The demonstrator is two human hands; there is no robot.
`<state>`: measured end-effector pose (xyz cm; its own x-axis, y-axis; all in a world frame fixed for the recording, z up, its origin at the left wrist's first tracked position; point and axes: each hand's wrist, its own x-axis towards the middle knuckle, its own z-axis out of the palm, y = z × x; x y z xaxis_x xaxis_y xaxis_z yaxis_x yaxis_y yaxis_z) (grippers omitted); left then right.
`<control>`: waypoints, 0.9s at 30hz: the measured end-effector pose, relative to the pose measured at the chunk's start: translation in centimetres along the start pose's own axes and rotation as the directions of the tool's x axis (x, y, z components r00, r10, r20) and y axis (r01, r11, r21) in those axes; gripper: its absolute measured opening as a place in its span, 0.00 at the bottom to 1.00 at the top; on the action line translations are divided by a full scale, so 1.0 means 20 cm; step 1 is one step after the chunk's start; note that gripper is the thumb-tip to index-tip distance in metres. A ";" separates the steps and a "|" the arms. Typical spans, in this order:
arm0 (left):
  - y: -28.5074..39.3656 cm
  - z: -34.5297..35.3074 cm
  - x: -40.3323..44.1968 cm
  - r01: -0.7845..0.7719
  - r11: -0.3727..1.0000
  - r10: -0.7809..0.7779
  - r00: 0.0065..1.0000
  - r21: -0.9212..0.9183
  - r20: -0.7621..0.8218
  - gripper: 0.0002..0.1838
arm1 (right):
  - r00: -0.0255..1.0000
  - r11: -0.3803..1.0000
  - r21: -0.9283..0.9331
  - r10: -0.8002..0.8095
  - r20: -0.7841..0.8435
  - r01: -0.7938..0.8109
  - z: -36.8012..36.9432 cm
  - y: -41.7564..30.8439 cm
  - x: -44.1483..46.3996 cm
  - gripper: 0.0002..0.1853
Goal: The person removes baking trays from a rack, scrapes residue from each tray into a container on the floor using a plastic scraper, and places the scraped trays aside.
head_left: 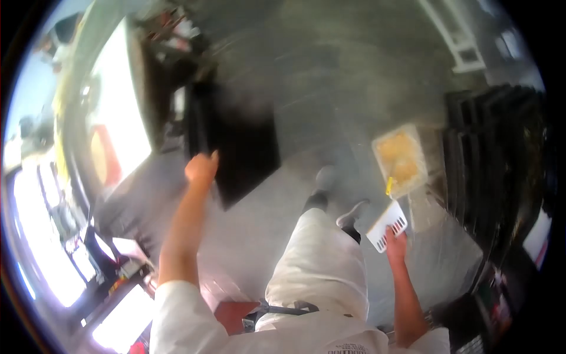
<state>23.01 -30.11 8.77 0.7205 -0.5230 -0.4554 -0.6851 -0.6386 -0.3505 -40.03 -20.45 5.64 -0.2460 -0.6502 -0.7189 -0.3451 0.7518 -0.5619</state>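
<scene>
My left hand (201, 167) is closed at the near edge of a large black panel (244, 147), with its fingers around something dark that the blur hides. In my right hand (395, 243) is a white card (386, 226) with a row of dark bars along one edge; my fingers grip its lower right side. Beyond the card, a pale tray (401, 159) with yellowish contents sits low on the right, with a small yellow object (389, 186) at its near edge.
Tall black stacked pieces (489, 153) stand at the right. A bright white surface (121, 106) is at the upper left. A white frame (457, 41) lies at the upper right. My shoes are on the grey floor (330, 88). A reddish box (231, 315) is near my waist.
</scene>
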 end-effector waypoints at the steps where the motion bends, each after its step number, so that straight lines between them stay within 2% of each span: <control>1: -0.04 0.05 0.01 -0.052 0.998 0.052 0.999 0.026 -0.001 0.35 | 1.000 0.992 0.125 0.004 0.020 -0.007 0.03 -0.04 -0.02 0.10; 3: -0.04 -0.02 -0.14 -0.173 0.985 0.173 0.985 0.018 0.017 0.29 | 0.990 0.990 -0.030 -0.140 0.011 0.140 0.05 0.01 -0.03 0.14; 4: -0.02 -0.01 -0.22 -0.217 0.975 0.216 0.975 -0.037 -0.044 0.25 | 0.998 0.995 -0.085 -0.055 0.017 0.056 0.06 0.00 -0.04 0.14; 5: 0.04 -0.05 -0.28 -0.218 0.976 0.218 0.976 -0.028 -0.013 0.22 | 1.000 0.998 -0.064 -0.001 0.017 0.002 0.08 -0.14 -0.08 0.14; 6: 0.06 0.04 -0.28 -0.292 0.955 0.295 0.952 0.055 -0.075 0.21 | 1.000 1.000 -0.001 0.006 0.003 -0.006 0.10 -0.16 -0.10 0.14; 7: 0.11 0.07 -0.35 -0.371 0.927 0.376 0.909 0.062 -0.177 0.18 | 1.000 0.998 0.065 0.006 0.000 -0.006 0.12 -0.16 -0.10 0.14; 9: 0.26 0.16 -0.44 -0.553 0.831 0.553 0.814 0.052 -0.175 0.15 | 0.997 0.983 0.168 -0.060 -0.046 0.067 0.14 -0.17 -0.12 0.15; 11: 0.47 0.16 -0.64 -0.684 0.714 0.687 0.725 -0.149 -0.038 0.13 | 0.998 0.979 0.203 -0.019 -0.055 0.030 0.12 -0.15 -0.15 0.16; 13: 0.68 0.31 -0.77 -0.704 0.475 0.822 0.569 -0.527 -0.019 0.11 | 0.996 0.955 0.297 0.016 -0.085 0.010 0.06 -0.14 -0.16 0.16; 15: 0.92 0.28 -1.00 -0.574 0.442 0.864 0.478 -0.689 0.156 0.12 | 0.989 0.894 0.448 0.067 -0.133 0.000 0.01 -0.12 -0.21 0.17; 17: 1.11 0.27 -1.18 -0.811 -0.009 0.978 0.114 -0.586 -0.173 0.14 | 0.983 0.862 0.506 0.117 -0.143 -0.029 -0.07 -0.12 -0.26 0.18; 21: 1.34 0.11 -1.55 -0.773 0.074 0.991 0.129 -0.631 -0.041 0.14 | 0.961 0.737 0.674 0.151 -0.233 0.048 -0.15 0.14 -0.33 0.18; 23: 1.39 0.05 -1.63 -0.717 0.132 0.991 0.118 -0.684 0.068 0.14 | 0.952 0.662 0.749 0.234 -0.198 -0.007 -0.24 0.19 -0.38 0.17; 24: 1.37 0.01 -1.67 -0.537 0.266 0.960 0.223 -0.801 0.170 0.16 | 0.940 0.608 0.793 0.287 -0.184 -0.030 -0.27 0.23 -0.44 0.17; 25: 1.38 -0.12 -1.79 -0.278 0.315 0.938 0.238 -0.908 0.252 0.12 | 0.927 0.569 0.821 0.328 -0.181 -0.041 -0.32 0.24 -0.50 0.16; 27: 1.39 -0.29 -1.93 -0.362 0.385 0.908 0.312 -0.849 0.279 0.18 | 0.894 0.487 0.871 0.414 -0.171 -0.059 -0.44 0.24 -0.60 0.16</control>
<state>-23.22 -31.03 21.41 -0.4275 -0.5858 -0.6885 -0.4330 -0.5359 0.7248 -46.69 -10.06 15.19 -0.5172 -0.2893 -0.8055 0.6354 0.5008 -0.5878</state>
